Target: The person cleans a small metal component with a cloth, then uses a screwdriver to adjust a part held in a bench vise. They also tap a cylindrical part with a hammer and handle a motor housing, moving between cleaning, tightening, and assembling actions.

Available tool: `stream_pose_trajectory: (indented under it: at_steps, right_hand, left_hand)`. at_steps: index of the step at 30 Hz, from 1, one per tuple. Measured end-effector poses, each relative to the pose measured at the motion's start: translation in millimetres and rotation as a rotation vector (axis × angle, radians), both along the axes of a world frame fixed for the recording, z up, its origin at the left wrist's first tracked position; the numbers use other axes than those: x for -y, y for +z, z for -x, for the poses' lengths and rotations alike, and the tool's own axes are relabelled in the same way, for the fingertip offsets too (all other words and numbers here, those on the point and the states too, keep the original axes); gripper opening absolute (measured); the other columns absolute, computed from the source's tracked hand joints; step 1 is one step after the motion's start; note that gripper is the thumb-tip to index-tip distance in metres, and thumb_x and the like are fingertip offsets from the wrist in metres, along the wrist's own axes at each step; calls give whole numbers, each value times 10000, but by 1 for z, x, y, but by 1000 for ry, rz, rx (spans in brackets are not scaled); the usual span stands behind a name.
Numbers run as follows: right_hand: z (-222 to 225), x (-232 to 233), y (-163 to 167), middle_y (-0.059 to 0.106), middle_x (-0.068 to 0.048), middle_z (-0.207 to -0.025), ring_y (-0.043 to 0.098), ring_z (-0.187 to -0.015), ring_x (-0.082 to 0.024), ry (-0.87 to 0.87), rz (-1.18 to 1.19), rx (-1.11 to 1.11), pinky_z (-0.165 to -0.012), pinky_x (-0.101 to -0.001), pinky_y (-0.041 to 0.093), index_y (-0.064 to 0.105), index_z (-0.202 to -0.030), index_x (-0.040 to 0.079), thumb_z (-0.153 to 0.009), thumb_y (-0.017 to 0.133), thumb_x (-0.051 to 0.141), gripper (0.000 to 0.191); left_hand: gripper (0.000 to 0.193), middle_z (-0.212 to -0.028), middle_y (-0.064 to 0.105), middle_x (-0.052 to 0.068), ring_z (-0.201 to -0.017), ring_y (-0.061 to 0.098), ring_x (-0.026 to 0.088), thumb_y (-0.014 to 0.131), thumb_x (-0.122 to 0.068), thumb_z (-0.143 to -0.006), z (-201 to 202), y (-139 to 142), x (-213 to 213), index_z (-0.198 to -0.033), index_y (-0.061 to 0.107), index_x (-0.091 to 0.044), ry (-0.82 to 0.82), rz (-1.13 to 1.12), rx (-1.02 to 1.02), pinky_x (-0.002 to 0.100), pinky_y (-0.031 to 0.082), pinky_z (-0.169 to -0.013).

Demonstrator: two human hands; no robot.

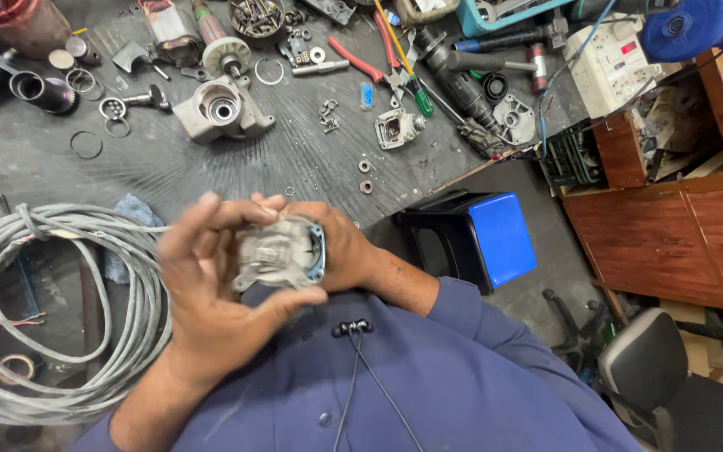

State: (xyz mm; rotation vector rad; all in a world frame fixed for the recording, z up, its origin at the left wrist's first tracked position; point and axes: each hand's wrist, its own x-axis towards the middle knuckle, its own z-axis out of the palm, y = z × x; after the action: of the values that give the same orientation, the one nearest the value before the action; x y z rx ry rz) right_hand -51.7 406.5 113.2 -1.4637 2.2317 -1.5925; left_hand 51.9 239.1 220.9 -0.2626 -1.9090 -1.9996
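Note:
Both my hands hold a grey metal gear housing (279, 251) with a blue-edged rim, close to my chest. My left hand (211, 285) wraps it from the left, thumb under it and fingers over the top. From the right, my right hand (340, 247) cups it, mostly hidden behind the part. The housing is blurred, so its details are unclear. On the dark bench beyond lie a larger grey motor housing (221, 107) and a small gear case (398, 127).
A thick coil of grey cable (52, 318) lies at my left. Red pliers (360, 60), a green screwdriver (418, 96), rings, washers and screws are scattered on the bench (211, 167). A blue stool (495, 234), wooden cabinet (671, 243) and office chair (654, 360) stand at right.

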Motion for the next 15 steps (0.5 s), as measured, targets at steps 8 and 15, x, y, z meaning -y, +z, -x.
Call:
stream_pose_trajectory:
  at_steps: [8,15]
  right_hand:
    - [6,1,-6,581,-135,-1276,653,-1195,-330,37,45,24,-1034,-424,557,460,-1374,65,-694,966,236,865]
    - [12,2,-5,543,-195,-1494,632,-1333,-246,119,131,303,-1125,-410,551,333,-1426,72,-791,953,283,913]
  left_hand:
    - [1116,-1445,384,265,-1350,557,318,900,-7,-741,19,0,13,-1580,200,-237,-78,216,-188,409,579,-1062]
    - [1124,-1466,548,200,-1377,584,271,885,26,-825,28,-11,29,-1653,165,-216,-263,41,-55,402,536,-1145]
